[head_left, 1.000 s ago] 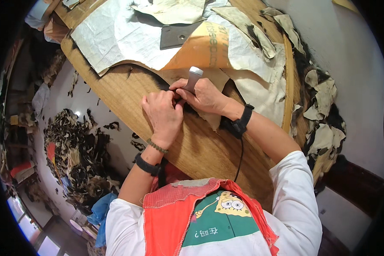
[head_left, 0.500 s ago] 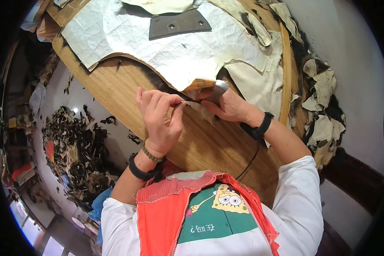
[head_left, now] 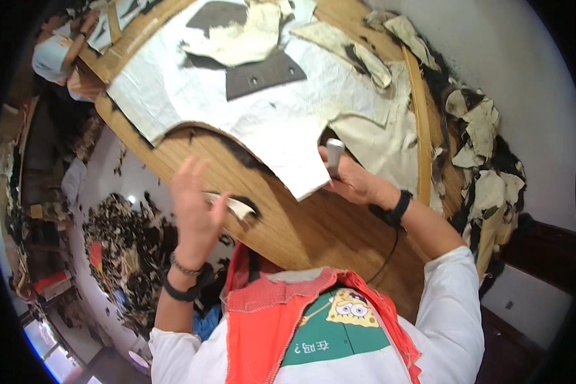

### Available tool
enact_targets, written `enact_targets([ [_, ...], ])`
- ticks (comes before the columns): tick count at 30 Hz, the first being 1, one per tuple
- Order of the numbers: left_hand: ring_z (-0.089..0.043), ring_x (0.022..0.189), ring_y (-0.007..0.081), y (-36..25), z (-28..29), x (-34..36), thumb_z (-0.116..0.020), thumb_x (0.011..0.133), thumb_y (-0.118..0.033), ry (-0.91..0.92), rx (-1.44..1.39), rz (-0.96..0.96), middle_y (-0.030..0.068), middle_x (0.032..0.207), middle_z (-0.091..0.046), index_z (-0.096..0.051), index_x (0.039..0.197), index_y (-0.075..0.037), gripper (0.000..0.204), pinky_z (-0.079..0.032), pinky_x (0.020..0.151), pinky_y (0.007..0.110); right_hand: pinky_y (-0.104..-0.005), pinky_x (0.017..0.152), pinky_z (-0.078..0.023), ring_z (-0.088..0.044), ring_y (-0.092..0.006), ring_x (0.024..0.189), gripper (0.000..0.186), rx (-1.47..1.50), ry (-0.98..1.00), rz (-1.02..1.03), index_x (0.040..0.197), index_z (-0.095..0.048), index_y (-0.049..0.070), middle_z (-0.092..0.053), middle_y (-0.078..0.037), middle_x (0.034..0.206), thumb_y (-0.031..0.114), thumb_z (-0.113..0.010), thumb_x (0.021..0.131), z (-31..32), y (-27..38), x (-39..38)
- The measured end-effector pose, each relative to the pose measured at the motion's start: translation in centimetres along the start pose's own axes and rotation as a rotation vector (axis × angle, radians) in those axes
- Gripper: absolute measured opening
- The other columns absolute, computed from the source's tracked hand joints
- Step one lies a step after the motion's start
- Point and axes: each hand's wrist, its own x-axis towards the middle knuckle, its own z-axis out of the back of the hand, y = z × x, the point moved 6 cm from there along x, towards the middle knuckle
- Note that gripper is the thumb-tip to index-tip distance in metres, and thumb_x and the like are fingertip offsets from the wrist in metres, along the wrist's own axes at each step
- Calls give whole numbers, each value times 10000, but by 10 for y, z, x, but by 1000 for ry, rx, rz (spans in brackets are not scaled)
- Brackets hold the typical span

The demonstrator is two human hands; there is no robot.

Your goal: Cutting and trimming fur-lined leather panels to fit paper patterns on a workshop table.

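A large white hide (head_left: 237,121) with dark fur on its underside covers the wooden table (head_left: 281,237), its pointed flap lying toward me. My right hand (head_left: 358,181) is beside that flap, closed around a silver-grey tool handle (head_left: 335,157); the working end is hidden. My left hand (head_left: 196,211) is off to the left near the table's edge, fingers stretched out and slightly blurred. Next to its thumb is a small pale scrap of hide (head_left: 238,208) with dark fur, apparently loose from the fingers. On the hide rests a dark grey curved template (head_left: 265,75) with small holes.
Pale hide pieces (head_left: 237,38) lie across the template and at the far right. Furry offcuts (head_left: 483,134) hang beyond the table's right edge. A big heap of dark scraps (head_left: 131,243) covers the floor at left. Another person (head_left: 54,57) is at the far left corner.
My left hand has opened and swung left, away from the hide's flap, with a scrap now beside it. The folded flap now lies flatter. My right hand keeps the tool, slightly lower.
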Motion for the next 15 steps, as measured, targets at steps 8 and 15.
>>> enact_targets([
  [8,-629,836,362,40,-83,109,-677,844,-191,68,-153,4,145,821,-664,-653,832,-51,143,-477,730,446,-373,1044,-416,-528,-284,1201,441,369,-197,-230,1280,-490,-36,-464,-148,1308,17,-535,844,33,29,40],
  [15,-641,695,371,40,-101,161,-710,830,-398,234,-47,60,157,693,-649,-638,775,-58,352,-482,607,458,-448,748,-491,-591,-374,839,205,-426,-286,-240,986,-604,27,-570,-151,936,122,-659,812,54,-6,98],
])
